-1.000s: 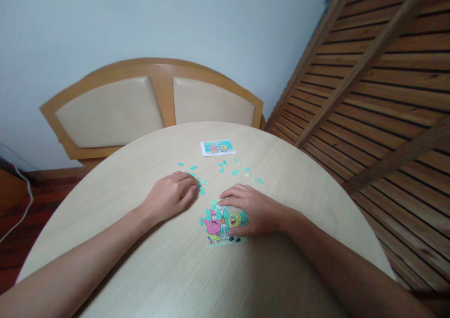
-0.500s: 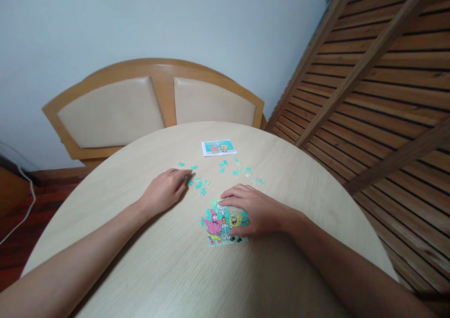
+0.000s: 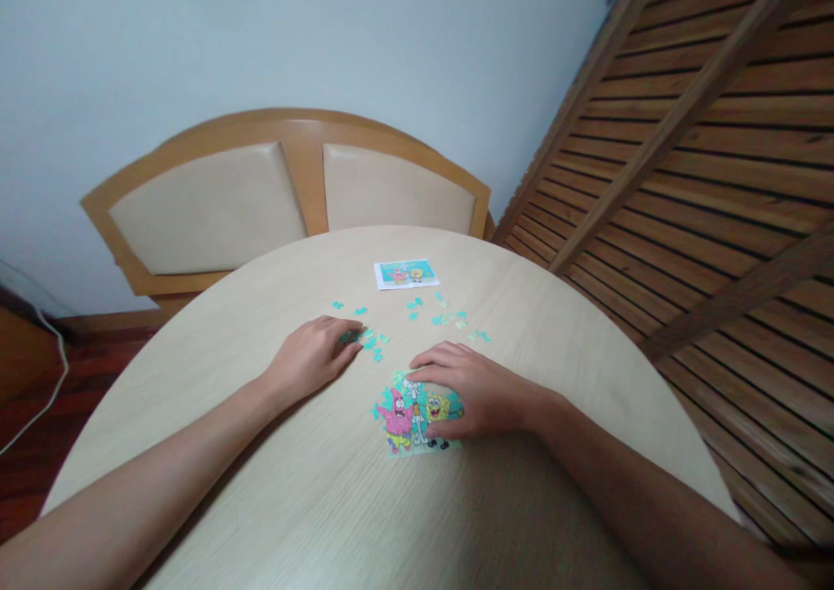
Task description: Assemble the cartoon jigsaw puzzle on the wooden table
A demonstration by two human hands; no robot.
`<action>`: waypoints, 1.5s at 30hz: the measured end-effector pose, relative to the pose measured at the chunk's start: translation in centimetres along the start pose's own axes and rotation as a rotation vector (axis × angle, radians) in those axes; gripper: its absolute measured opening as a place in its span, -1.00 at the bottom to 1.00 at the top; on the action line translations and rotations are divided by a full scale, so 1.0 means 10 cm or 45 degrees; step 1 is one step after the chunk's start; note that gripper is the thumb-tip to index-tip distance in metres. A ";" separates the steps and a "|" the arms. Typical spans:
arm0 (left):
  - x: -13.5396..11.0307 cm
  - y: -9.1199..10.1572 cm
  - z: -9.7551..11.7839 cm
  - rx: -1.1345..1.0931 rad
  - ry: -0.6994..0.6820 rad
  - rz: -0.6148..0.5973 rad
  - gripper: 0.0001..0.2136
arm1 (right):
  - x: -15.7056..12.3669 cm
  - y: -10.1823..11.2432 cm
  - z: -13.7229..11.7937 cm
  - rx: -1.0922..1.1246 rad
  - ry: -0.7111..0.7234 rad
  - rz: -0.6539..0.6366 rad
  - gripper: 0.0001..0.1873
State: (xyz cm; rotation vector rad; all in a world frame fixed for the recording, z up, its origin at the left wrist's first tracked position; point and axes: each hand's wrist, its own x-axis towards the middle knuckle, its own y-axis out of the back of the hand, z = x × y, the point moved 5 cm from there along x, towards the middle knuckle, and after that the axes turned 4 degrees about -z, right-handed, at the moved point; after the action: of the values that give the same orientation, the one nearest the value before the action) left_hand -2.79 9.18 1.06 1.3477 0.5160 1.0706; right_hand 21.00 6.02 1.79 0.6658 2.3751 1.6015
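Note:
A partly assembled jigsaw puzzle (image 3: 399,420) with pink, white and yellow cartoon figures lies flat on the table. My right hand (image 3: 473,390) rests over its right side, fingers stretched out and apart from the thumb, hiding that edge. Farther left, my left hand (image 3: 314,353) hovers at or touches a cluster of loose turquoise puzzle pieces (image 3: 370,342). Its thumb and fingers are spread, with some pieces showing between them; nothing is visibly gripped. Beyond the hands stands out a reference picture card (image 3: 407,274) printed with the same figures.
More loose pieces (image 3: 449,318) are scattered between the card and my right hand. The round pale wooden table (image 3: 280,503) has a padded chair (image 3: 208,208) at its far side. A slatted wooden panel (image 3: 704,138) rises on the right, and a white cable (image 3: 62,360) hangs at left.
My left hand has shifted slightly right over the loose pieces, its thumb now farther from the fingers. My right hand stays in place on the puzzle.

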 end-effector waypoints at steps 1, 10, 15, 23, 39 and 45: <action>0.00 0.00 0.02 0.013 -0.018 -0.008 -0.75 | 0.00 0.00 0.00 0.002 -0.001 0.000 -0.29; -0.04 0.05 0.18 0.011 -0.039 -0.124 -0.76 | 0.00 -0.01 0.01 0.012 -0.003 -0.002 -0.30; -0.06 0.05 0.20 -0.017 -0.035 -0.143 -0.74 | 0.00 0.00 0.01 0.008 -0.007 -0.007 -0.29; -0.08 0.07 0.20 0.025 0.032 -0.122 -0.74 | -0.01 0.00 0.01 0.010 0.001 -0.012 -0.30; -0.10 0.02 0.21 -0.089 0.023 -0.208 -0.77 | -0.01 -0.01 0.01 -0.004 -0.002 -0.008 -0.30; -0.10 -0.01 0.21 -0.300 -0.055 -0.171 -0.79 | 0.00 0.00 0.00 -0.002 -0.012 -0.006 -0.31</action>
State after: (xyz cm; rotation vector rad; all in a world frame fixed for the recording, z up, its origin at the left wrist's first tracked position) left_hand -1.49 7.25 1.08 1.1115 0.4277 0.9585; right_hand 21.05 6.02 1.80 0.6657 2.3667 1.5946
